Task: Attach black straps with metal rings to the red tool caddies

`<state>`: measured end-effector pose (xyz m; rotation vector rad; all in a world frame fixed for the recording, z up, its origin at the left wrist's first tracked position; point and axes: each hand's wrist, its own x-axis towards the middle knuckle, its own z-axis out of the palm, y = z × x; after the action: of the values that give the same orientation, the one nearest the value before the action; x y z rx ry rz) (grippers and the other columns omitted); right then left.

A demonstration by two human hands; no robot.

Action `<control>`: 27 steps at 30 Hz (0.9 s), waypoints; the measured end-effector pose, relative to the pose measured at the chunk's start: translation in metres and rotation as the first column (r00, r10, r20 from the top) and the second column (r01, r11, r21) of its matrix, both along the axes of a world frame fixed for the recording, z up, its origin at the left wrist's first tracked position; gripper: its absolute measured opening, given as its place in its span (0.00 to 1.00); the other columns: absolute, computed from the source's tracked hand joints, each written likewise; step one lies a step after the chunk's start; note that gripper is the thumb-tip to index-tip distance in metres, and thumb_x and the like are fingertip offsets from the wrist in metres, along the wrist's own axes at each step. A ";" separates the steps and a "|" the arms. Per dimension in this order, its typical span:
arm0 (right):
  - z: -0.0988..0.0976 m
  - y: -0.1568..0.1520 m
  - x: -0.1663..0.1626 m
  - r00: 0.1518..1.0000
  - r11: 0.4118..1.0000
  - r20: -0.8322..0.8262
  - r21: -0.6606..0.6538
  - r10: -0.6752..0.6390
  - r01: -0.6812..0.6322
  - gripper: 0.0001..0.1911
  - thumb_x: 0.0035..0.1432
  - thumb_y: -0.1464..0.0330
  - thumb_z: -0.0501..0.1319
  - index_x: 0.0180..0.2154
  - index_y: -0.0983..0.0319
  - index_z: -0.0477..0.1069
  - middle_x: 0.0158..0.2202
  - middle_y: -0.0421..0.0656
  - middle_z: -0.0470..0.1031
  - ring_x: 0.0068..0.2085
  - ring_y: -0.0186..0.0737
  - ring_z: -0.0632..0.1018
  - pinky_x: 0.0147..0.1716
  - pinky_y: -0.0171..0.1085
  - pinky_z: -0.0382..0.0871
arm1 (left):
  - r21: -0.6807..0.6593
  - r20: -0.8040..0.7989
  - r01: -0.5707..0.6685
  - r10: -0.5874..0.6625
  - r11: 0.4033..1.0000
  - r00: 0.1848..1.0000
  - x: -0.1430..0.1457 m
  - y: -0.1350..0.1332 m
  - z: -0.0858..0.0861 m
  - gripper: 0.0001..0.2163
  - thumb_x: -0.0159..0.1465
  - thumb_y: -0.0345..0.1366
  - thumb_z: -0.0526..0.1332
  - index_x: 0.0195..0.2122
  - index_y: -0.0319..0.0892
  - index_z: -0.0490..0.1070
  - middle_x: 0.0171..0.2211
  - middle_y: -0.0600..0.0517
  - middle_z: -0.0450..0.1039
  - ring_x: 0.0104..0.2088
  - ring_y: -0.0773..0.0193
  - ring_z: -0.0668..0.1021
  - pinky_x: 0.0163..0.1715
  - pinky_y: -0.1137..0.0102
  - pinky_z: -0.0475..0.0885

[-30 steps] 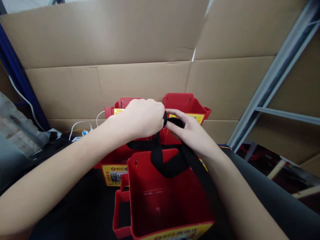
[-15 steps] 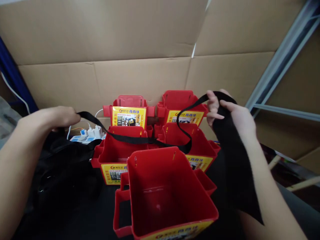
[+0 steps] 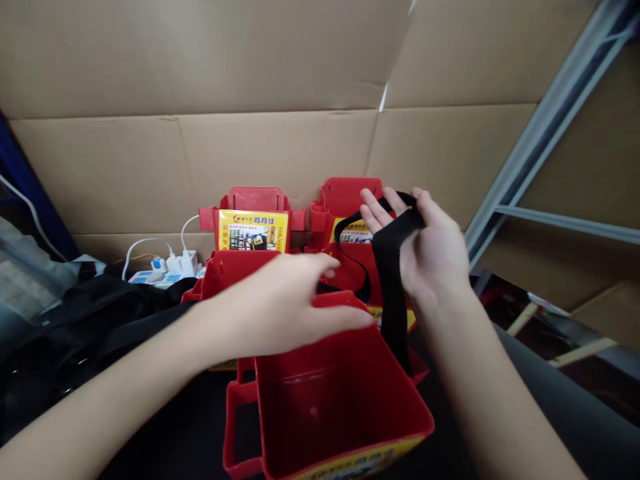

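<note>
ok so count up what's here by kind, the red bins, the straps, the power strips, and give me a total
Red bins: 5
Black strap, draped over the right hand: 1
White power strip: 1
Total: 7
The left hand hovers over the nearest bin, open.

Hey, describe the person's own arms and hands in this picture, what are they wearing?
Both forearms are bare from the lower edge of the picture to the fingertips: no sleeves, gloves, watch, bracelet or rings show on the left hand or the right hand. The nails look short and unpainted. No markings show on either arm.
</note>
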<state>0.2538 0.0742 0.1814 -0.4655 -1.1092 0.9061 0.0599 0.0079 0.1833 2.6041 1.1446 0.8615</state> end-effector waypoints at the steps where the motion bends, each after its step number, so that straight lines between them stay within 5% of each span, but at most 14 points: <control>1: -0.001 0.000 -0.001 1.000 1.000 0.018 0.015 -0.006 0.006 0.11 0.59 0.62 0.50 0.45 0.52 0.57 0.62 0.44 0.54 0.54 0.41 0.69 0.52 0.46 0.66 | -0.099 0.026 0.059 -0.056 0.993 0.998 0.019 0.004 -0.003 0.26 0.52 0.56 0.60 0.45 0.42 0.68 0.32 0.47 0.74 0.27 0.62 0.75 0.22 0.69 0.68; 3: -0.002 0.000 -0.004 0.999 0.999 0.043 0.033 -0.034 0.033 0.13 0.60 0.60 0.48 0.48 0.52 0.56 0.62 0.45 0.53 0.55 0.42 0.69 0.50 0.46 0.67 | -0.283 0.135 0.151 -0.117 0.947 0.984 0.046 0.018 -0.007 0.26 0.48 0.52 0.65 0.43 0.41 0.68 0.34 0.46 0.74 0.28 0.64 0.74 0.21 0.71 0.67; 6: 0.000 0.004 -0.005 0.994 0.998 0.089 0.002 -0.062 0.062 0.20 0.60 0.58 0.48 0.54 0.50 0.49 0.63 0.45 0.52 0.54 0.43 0.70 0.45 0.45 0.71 | -0.537 0.280 0.325 -0.199 0.778 0.939 0.060 0.040 0.000 0.15 0.51 0.42 0.66 0.34 0.39 0.69 0.30 0.49 0.72 0.24 0.71 0.71 0.19 0.75 0.63; 9: 0.004 0.009 0.003 0.970 0.985 0.238 -0.147 -0.056 0.093 0.30 0.60 0.55 0.48 0.60 0.52 0.39 0.60 0.48 0.58 0.49 0.44 0.74 0.41 0.45 0.73 | -0.643 0.440 0.447 -0.177 0.622 0.880 0.056 0.053 0.014 0.09 0.54 0.38 0.64 0.27 0.37 0.68 0.26 0.53 0.69 0.21 0.77 0.66 0.16 0.79 0.58; 14: 0.005 0.008 0.021 0.794 0.937 0.571 -0.115 -0.209 0.330 0.35 0.58 0.55 0.52 0.63 0.55 0.43 0.55 0.49 0.65 0.48 0.50 0.74 0.42 0.50 0.71 | -0.641 0.621 0.474 0.046 0.603 0.782 0.042 0.059 0.018 0.07 0.57 0.36 0.62 0.30 0.37 0.69 0.32 0.51 0.71 0.24 0.76 0.71 0.18 0.81 0.61; 18: -0.008 0.012 0.008 0.735 0.937 0.605 0.052 -0.305 0.346 0.27 0.56 0.65 0.54 0.58 0.58 0.56 0.57 0.48 0.62 0.54 0.50 0.69 0.51 0.52 0.65 | -0.689 0.596 0.489 0.034 0.534 0.802 0.049 0.056 0.008 0.10 0.57 0.39 0.63 0.34 0.37 0.67 0.35 0.47 0.73 0.33 0.67 0.77 0.24 0.76 0.69; 20: -0.014 0.015 -0.002 0.763 0.955 0.580 0.100 -0.284 0.280 0.28 0.53 0.70 0.56 0.57 0.59 0.56 0.58 0.48 0.61 0.52 0.48 0.71 0.53 0.50 0.63 | -0.687 0.555 0.421 0.054 0.593 0.830 0.053 0.053 0.003 0.11 0.53 0.36 0.66 0.30 0.38 0.63 0.28 0.51 0.71 0.28 0.69 0.75 0.21 0.78 0.67; 24: -0.013 0.009 -0.011 0.887 0.998 0.461 0.033 0.026 -0.046 0.26 0.53 0.71 0.54 0.55 0.57 0.55 0.56 0.45 0.64 0.54 0.43 0.69 0.54 0.48 0.63 | -0.528 0.478 0.123 0.174 0.840 0.861 0.050 0.052 -0.002 0.18 0.48 0.38 0.69 0.31 0.41 0.59 0.21 0.59 0.62 0.18 0.74 0.66 0.14 0.78 0.58; 27: -0.007 0.003 -0.010 0.932 0.978 0.356 0.156 0.073 -0.136 0.26 0.55 0.69 0.53 0.55 0.55 0.51 0.59 0.44 0.60 0.58 0.41 0.64 0.55 0.47 0.62 | -0.513 0.394 0.149 0.078 0.845 0.916 0.042 0.053 0.000 0.18 0.51 0.47 0.65 0.33 0.40 0.63 0.21 0.58 0.62 0.18 0.75 0.65 0.14 0.79 0.55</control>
<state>0.2439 0.0768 0.1744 -0.4315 -1.5396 0.8256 0.1018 0.0608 0.1828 1.8776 1.0262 0.8611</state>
